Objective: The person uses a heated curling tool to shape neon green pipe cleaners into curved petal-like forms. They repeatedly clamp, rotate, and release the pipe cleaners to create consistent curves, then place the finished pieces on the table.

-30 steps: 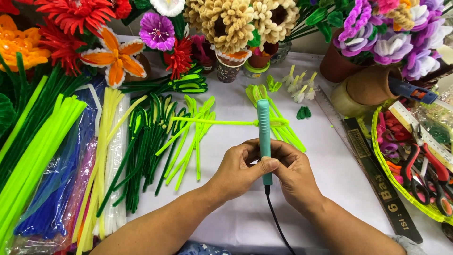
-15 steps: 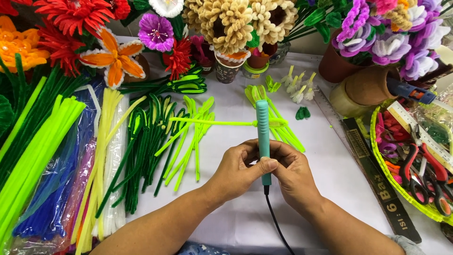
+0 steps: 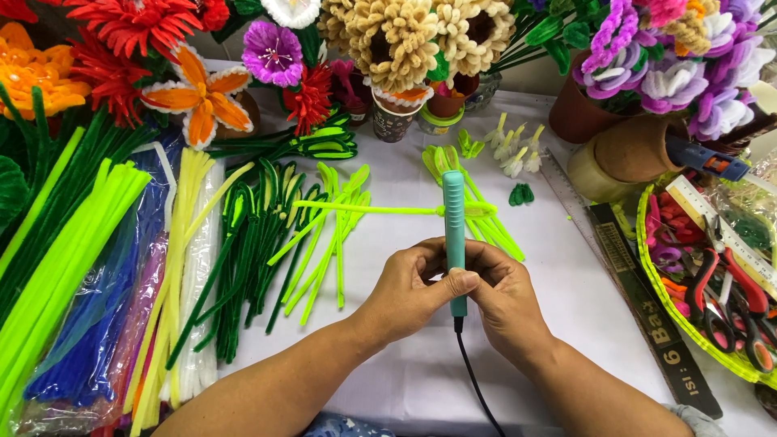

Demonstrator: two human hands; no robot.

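Head view shows both of your hands closed around a teal pen-shaped heating tool (image 3: 454,235), held upright over the white-covered bench (image 3: 388,356). Your left hand (image 3: 405,291) wraps the lower barrel with its thumb laid across the front; your right hand (image 3: 506,299) cups it from the other side, fingers curled shut on the same stretch. The black cord (image 3: 473,380) drops from the base between your wrists. Near the tool's tip, a lime-green pipe-cleaner stem (image 3: 372,209) lies crosswise on the bench, touching or just behind the barrel; which one I cannot tell.

Keep the grip low on the barrel, well away from the tip, and let the cord hang free so it cannot tug the tool sideways. Keep your wrists steady above the bench so the tip meets the stem squarely. Mind the loose green stems (image 3: 324,235) just left of your hands.

Against the earlier frames, almost nothing differs: hands, tool and stem sit in the same places.
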